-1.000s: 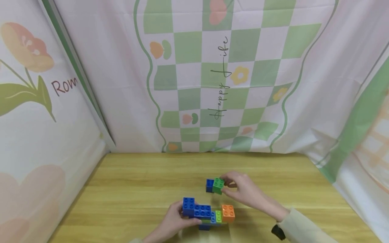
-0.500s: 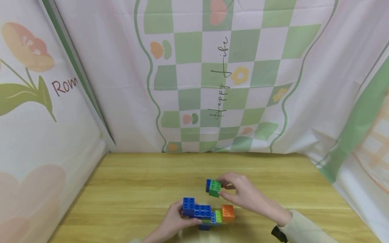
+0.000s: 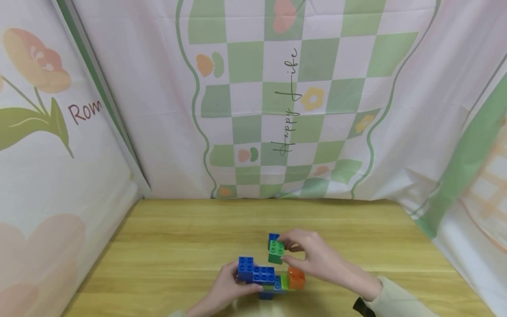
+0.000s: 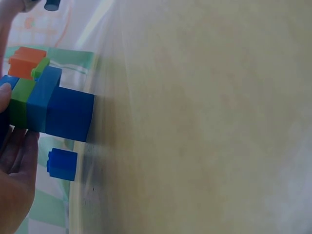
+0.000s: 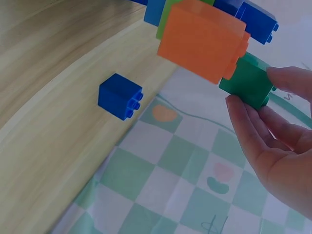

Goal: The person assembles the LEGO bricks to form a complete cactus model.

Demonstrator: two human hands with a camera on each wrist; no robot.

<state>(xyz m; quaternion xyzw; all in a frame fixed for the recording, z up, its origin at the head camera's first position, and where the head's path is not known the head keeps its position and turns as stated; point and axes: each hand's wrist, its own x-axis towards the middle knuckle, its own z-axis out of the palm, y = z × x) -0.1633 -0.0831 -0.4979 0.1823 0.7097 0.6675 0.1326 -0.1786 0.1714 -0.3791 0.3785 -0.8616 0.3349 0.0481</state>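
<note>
My left hand point(image 3: 233, 284) grips a joined assembly of toy building blocks, with dark blue blocks point(image 3: 263, 274) on top, a lime green one point(image 3: 284, 281) and an orange block point(image 3: 296, 278) at its right end. Between thumb and fingers my right hand point(image 3: 314, 255) pinches a green block point(image 3: 276, 252), held just behind and above the assembly. In the right wrist view the green block point(image 5: 247, 82) appears beside the orange one point(image 5: 202, 41); whether they touch I cannot tell. A loose blue block point(image 5: 119, 96) stands on the table, partly hidden by the green one in the head view.
The wooden table point(image 3: 178, 237) runs back to a hanging cloth point(image 3: 245, 101) with green and white checks. Another printed cloth point(image 3: 47, 176) hangs along the left side. A black band point(image 3: 362, 307) shows at the right sleeve.
My right hand has brought the green block a little left and nearer, away from beside the loose blue block toward the assembly. The left hand and its assembly stay almost still.
</note>
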